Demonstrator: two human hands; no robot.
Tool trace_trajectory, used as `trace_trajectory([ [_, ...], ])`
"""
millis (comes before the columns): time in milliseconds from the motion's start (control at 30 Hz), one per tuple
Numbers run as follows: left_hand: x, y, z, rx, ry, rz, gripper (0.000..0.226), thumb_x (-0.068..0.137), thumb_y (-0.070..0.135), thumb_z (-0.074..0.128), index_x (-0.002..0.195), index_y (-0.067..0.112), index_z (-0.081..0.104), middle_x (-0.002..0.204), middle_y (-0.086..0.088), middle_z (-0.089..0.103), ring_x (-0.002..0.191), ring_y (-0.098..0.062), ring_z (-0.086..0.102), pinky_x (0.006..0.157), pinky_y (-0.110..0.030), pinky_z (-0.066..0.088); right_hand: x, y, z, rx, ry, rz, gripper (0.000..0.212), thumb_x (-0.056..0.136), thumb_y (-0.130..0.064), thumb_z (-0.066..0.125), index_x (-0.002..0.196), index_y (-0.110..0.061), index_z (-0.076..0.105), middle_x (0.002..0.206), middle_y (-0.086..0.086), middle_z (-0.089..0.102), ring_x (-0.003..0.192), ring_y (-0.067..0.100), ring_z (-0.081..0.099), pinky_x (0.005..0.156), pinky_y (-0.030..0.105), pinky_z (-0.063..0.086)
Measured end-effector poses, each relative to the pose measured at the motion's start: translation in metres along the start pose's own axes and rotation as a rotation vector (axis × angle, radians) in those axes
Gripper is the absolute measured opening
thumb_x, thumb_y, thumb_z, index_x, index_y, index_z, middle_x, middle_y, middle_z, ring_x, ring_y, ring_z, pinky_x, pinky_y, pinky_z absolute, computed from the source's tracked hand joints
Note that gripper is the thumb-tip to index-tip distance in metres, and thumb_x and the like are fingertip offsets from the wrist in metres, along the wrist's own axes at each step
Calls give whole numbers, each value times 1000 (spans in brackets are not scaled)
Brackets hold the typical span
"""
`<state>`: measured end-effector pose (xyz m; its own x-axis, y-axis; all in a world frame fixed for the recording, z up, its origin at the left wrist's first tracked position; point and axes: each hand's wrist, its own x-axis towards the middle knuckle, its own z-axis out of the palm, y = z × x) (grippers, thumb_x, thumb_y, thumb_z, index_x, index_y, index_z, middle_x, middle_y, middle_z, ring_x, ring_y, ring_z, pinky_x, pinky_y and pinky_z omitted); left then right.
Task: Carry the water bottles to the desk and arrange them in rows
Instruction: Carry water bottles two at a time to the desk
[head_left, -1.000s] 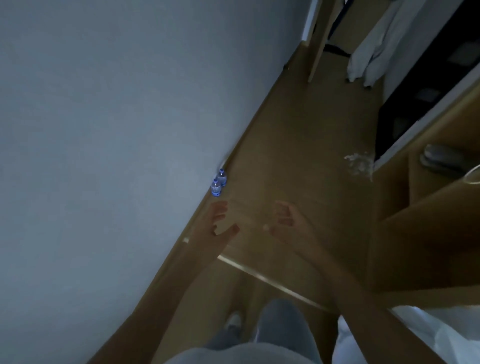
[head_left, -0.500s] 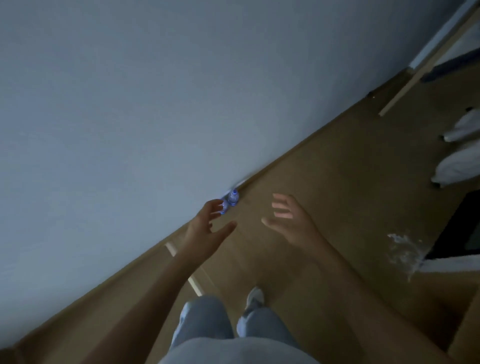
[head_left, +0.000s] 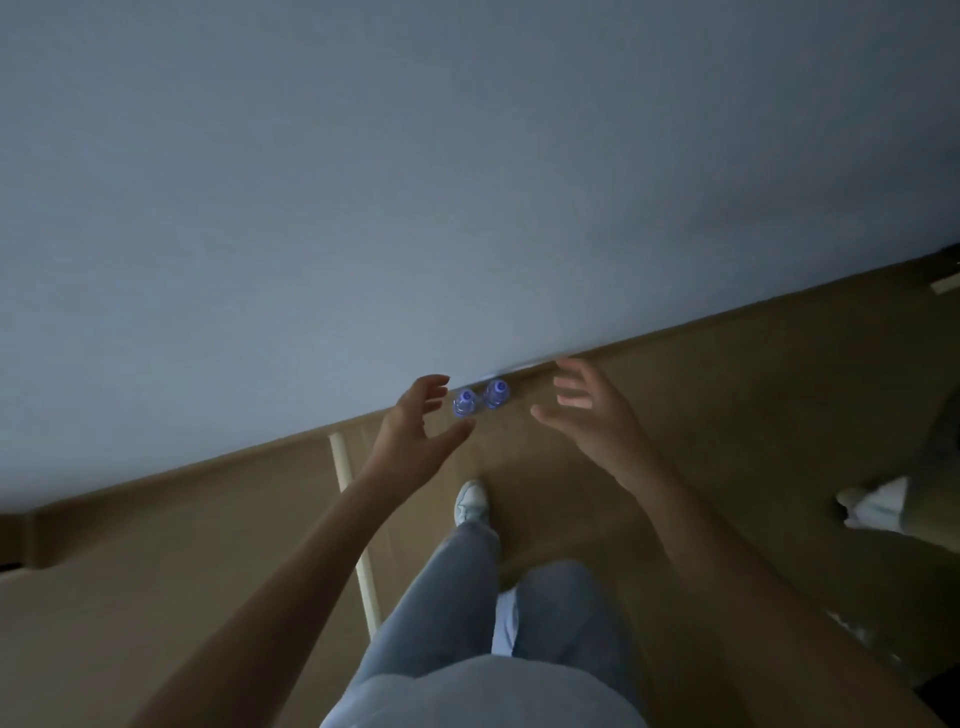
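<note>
Two small water bottles with blue caps stand side by side on the wooden floor against the pale wall: the left bottle (head_left: 465, 402) and the right bottle (head_left: 496, 394). My left hand (head_left: 415, 434) reaches out just left of them, fingers spread and curved, holding nothing. My right hand (head_left: 584, 410) is stretched out to the right of the bottles, fingers spread, empty too. Neither hand touches a bottle. The desk is not in view.
The pale wall (head_left: 415, 182) fills the upper view and meets the floor at a wooden skirting. A light threshold strip (head_left: 356, 530) crosses the floor. My legs and a white shoe (head_left: 470, 501) are below. White cloth (head_left: 878, 506) lies at right.
I have stepped closer and turned toward the wall; the bottles now lie straight ahead between my hands. Both hands have moved forward and apart, staying empty.
</note>
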<state>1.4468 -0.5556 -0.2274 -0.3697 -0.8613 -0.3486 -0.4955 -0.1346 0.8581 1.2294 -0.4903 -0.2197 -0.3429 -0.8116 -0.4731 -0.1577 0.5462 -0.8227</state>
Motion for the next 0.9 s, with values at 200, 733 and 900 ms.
trace_trajectory([
  [200,56,-20,40,0,78,-105,58,82,26,76,133,16,51,121,6,58,110,-9,56,85,-18,40,69,34,-19,-74,-90,40,64,80,-23,81,135,-29,49,124,-4,55,112,14,57,86,28,47],
  [733,212,-279,207,79,264,-176,59,81,23,77,133,13,50,133,-4,56,117,-9,50,92,-26,39,311,293,38,-203,-258,43,69,78,-18,83,137,-21,48,126,-2,52,113,16,54,86,31,48],
  [900,273,-381,233,132,232,-150,72,78,33,79,139,21,43,141,-2,50,126,-15,48,98,-32,41,394,375,75,-273,-310,2,74,75,-18,85,138,-18,46,135,6,51,115,18,51,91,30,42],
])
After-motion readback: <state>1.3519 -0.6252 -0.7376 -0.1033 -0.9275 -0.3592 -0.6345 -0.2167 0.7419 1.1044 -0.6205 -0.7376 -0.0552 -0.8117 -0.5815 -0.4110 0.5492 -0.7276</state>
